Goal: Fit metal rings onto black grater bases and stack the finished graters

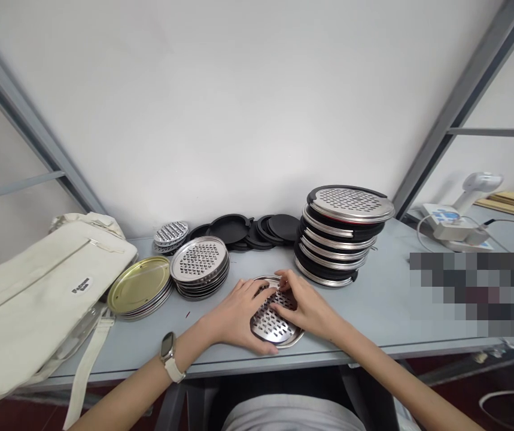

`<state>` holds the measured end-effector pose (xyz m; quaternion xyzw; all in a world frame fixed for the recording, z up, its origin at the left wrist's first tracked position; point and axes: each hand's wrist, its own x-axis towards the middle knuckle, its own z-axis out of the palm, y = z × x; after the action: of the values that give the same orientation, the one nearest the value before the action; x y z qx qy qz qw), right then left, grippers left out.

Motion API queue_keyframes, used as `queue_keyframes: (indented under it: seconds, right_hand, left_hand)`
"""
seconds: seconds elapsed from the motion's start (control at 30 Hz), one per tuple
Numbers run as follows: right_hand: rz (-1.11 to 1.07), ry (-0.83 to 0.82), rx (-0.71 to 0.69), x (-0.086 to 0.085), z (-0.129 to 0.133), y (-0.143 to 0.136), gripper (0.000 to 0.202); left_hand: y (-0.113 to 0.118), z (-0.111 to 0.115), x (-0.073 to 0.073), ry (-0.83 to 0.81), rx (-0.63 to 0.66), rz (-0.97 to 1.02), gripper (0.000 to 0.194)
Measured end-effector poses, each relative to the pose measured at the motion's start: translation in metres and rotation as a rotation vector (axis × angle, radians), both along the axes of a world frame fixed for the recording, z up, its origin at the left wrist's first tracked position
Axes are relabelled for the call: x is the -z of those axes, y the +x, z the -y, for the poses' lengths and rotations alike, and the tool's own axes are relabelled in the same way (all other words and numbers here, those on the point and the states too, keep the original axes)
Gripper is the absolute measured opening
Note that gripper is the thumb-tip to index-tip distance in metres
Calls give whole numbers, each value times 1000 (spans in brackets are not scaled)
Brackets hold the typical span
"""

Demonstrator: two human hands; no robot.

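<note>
Near the table's front edge lies a round metal grater plate (271, 323) with rows of raised teeth. It sits inside a wider shiny metal ring or dish (296, 340), whose rim shows at the right and front. My left hand (244, 314) is wrapped around the left side, thumb at the near rim and fingers reaching over the top. From the right, my right hand (307, 304) has its fingers curled at the far right edge, with the thumb on the toothed surface. Those right fingertips are partly hidden.
Left of my hands stand a stack of toothed grater plates (200, 263), gold-coloured lids (142, 284) and smaller grater discs (171, 233). Black round bases (230, 229) lie by the wall. A tall stack of assembled graters (344, 239) rises behind right. A cream bag (45, 287) covers the left end; a white device (458, 221) is far right.
</note>
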<state>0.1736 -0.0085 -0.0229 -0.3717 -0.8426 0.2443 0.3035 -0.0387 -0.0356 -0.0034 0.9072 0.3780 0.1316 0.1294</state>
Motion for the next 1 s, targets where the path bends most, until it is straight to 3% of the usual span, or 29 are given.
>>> queue_keyframes:
  seconds: [0.2,0.8,1.0]
  right_hand:
    - [39,31,23,0,0,-1,38]
    - [13,17,46,6,-5,-1,42]
    - [11,53,71,8,-5,0,41]
  left_hand:
    - [0,1,2,1,-21,-8,107]
    - [0,1,-1,-2,-12,2,104]
    - [-1,-1,-3,-9,-45,39,112]
